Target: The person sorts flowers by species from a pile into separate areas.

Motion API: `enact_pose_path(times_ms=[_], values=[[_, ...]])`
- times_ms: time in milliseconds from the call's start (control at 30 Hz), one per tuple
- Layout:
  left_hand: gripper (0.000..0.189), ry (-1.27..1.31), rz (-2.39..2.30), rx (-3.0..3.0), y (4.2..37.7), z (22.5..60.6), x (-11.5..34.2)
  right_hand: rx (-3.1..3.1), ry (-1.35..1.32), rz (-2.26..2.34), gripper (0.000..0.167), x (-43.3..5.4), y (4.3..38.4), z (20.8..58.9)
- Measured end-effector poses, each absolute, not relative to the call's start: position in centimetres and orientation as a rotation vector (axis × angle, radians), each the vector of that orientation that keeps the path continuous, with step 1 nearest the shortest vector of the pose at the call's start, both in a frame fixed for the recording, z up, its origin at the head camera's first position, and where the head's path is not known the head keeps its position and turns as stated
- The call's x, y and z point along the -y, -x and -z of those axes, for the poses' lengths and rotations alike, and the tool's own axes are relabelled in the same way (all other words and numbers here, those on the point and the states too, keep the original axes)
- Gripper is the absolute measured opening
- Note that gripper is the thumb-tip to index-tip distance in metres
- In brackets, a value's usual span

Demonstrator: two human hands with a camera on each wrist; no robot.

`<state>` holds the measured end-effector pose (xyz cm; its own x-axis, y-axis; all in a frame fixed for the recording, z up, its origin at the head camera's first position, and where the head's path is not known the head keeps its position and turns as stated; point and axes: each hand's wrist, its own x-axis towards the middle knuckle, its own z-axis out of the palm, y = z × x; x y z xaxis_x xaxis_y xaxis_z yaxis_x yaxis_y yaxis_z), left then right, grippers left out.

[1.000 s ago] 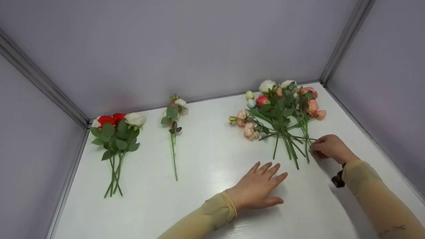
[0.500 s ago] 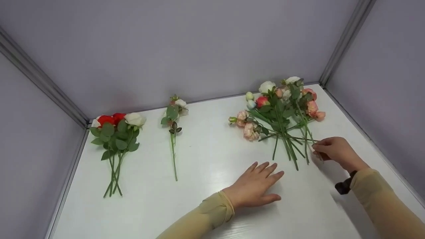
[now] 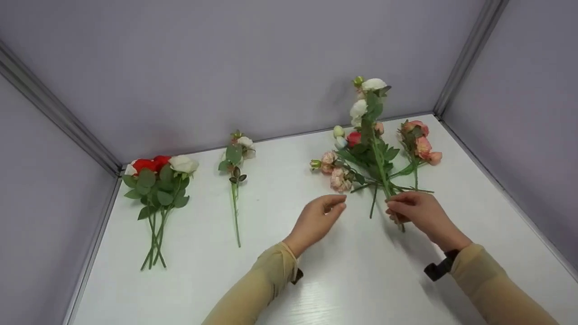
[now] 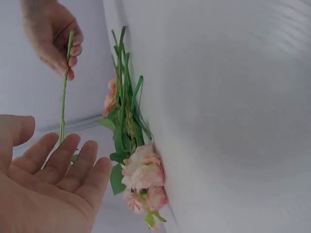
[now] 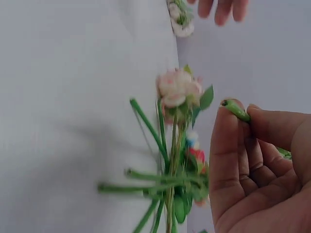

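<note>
My right hand (image 3: 420,214) pinches the lower stem of a white flower spray (image 3: 374,85) between thumb and fingers. The spray stands up off the table, its white blooms and green bud leaning toward the back wall. In the right wrist view, the cut end of its green stem (image 5: 235,110) pokes out between thumb and forefinger. My left hand (image 3: 316,221) hovers to the left of that stem, fingers loosely bent, holding nothing. Its palm faces the stem in the left wrist view. Below the raised spray lie a pale pink spray (image 3: 339,179), a red flower (image 3: 354,138) and a coral spray (image 3: 423,146).
At the left of the white table (image 3: 280,198) lies a bunch of red and white roses (image 3: 145,164). One separate white flower stem (image 3: 234,154) lies between that bunch and the right-hand pile. Grey walls (image 3: 271,67) close off the back and both sides.
My right hand has drawn the white flower spray up out of the pile and moved left with it. My left hand has lifted from its spread, palm-down pose and turned its palm toward the stem.
</note>
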<state>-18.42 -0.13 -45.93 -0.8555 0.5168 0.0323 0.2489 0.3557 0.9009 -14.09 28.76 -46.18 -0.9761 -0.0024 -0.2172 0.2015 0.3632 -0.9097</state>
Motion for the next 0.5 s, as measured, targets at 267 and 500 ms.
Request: enact_pose_path(times_ms=[267, 500], values=[[0.041, -0.244, -2.045, -1.98, 21.7, 45.5, 3.1, -2.255, 0.0, 1.838, 0.032, -19.5, 14.4, 47.5], [0.036, -0.124, -2.199, -1.88, 22.2, 45.8, 6.2, -2.138, 0.118, 1.873, 0.031, -14.1, 14.6, 48.5]])
